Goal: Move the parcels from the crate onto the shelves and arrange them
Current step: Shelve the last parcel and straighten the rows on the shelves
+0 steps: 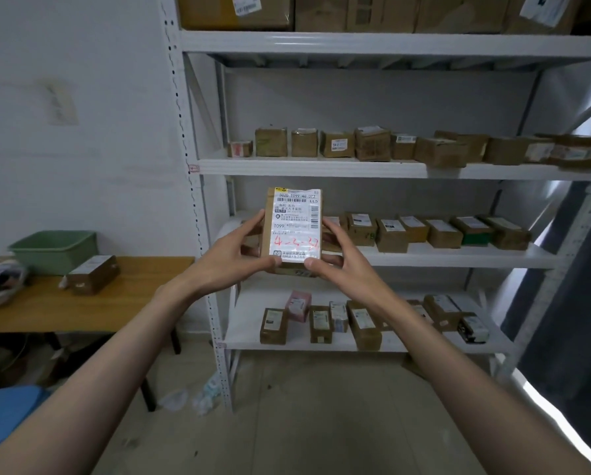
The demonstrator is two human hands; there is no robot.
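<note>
A small brown cardboard parcel (294,228) with a white shipping label and red handwriting is held upright in front of the white shelving unit (355,168). My left hand (232,255) grips its left side and bottom corner. My right hand (338,258) grips its right side, thumb on the label's lower edge. The parcel hangs at the height of the third shelf (458,260), near that shelf's left end. Rows of brown parcels (434,231) stand on that shelf and on the shelves above and below.
A green crate (54,250) and another labelled parcel (93,274) sit on a wooden table (64,310) at the left. A blue stool (6,416) stands at the lower left. Crumpled plastic wrap (208,392) lies on the floor by the shelf post.
</note>
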